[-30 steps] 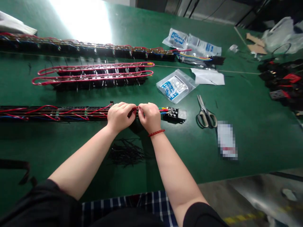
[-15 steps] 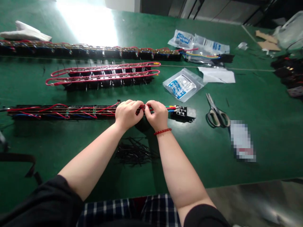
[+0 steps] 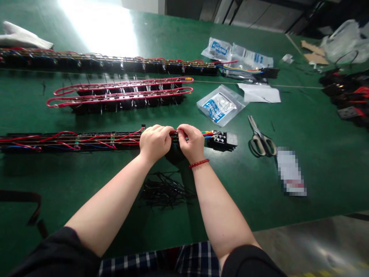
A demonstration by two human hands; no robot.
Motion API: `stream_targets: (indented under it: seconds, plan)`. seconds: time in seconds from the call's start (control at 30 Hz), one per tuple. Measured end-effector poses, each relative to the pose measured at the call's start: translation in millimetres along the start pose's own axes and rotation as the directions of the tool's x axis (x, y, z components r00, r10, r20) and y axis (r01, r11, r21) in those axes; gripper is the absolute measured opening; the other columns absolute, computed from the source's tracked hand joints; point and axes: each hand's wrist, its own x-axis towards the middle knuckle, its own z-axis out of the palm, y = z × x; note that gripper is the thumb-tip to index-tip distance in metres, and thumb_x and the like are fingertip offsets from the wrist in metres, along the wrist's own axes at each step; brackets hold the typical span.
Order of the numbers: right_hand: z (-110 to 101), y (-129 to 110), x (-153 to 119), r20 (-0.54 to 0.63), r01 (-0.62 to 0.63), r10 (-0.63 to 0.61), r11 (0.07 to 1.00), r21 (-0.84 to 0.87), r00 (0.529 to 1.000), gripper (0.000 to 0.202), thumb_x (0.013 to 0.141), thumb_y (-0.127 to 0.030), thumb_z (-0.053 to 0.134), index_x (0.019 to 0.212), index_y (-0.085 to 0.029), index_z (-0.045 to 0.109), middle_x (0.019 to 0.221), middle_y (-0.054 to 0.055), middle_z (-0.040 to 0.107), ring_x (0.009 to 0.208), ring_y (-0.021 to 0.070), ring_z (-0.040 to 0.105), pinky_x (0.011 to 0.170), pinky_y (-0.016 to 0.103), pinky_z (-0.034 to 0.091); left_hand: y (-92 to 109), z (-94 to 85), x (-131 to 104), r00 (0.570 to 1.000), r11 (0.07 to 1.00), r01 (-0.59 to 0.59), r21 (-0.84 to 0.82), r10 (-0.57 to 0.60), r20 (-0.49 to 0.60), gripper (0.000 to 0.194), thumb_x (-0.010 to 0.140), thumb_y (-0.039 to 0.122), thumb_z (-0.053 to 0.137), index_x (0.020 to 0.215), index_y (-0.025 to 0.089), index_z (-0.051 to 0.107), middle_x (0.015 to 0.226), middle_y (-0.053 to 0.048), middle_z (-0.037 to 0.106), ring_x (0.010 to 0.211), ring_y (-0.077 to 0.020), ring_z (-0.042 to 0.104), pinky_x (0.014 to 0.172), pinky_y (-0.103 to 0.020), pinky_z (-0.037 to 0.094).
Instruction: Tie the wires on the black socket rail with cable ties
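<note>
A long black strip with red and blue wires (image 3: pixel 95 141) lies across the green table, ending at a black terminal block (image 3: pixel 223 140) on the right. Over its right part, my left hand (image 3: pixel 155 143) is closed, thumb against the fingers. Close beside it, my right hand (image 3: pixel 190 141), with a red bead bracelet at the wrist, pinches at the wires. The fingertips nearly meet, and what is between them is too small to name. Below the hands lies a pile of thin black ties (image 3: pixel 167 188).
Scissors (image 3: pixel 261 140) lie right of the block. Behind are a red-cabled assembly (image 3: pixel 123 94), another long wired strip (image 3: pixel 115 63), a plastic packet (image 3: pixel 220 105), white paper (image 3: pixel 259 93) and a white glove (image 3: pixel 23 38). Dark parts (image 3: pixel 346 92) sit far right.
The view has shifted a little. My left fingers look more tightly curled, and both hands remain at the same part of the wired strip.
</note>
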Motion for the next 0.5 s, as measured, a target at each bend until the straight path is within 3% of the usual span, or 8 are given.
stream_targets:
  seconds: [0.23,0.5]
  plan:
    - [0.0,1.5,-0.6,0.0,0.014,-0.014,1.0,-0.019,1.0,0.015,0.095,-0.022,0.051,0.091,-0.025,0.065,0.086,0.003,0.072,0.082,0.0208,0.066,0.078,0.034,0.048,1.4,0.8,-0.8,1.0,1.0,0.003,-0.005,-0.003,-0.008,0.025,0.092,0.028,0.05,0.097,0.022,0.074,0.091,-0.006,0.077,0.086,-0.0234,0.068,0.077,-0.036,0.05]
    - [0.7,1.1,-0.8,-0.002,0.0,0.0,1.0,0.015,1.0,0.015,0.095,-0.022,0.052,0.09,-0.025,0.065,0.088,0.003,0.073,0.083,0.0206,0.066,0.079,0.034,0.05,-0.5,2.4,-1.6,1.0,1.0,0.007,0.008,-0.007,-0.013,0.026,0.087,0.021,0.05,0.096,0.022,0.075,0.087,-0.005,0.076,0.085,-0.0228,0.068,0.075,-0.035,0.05]
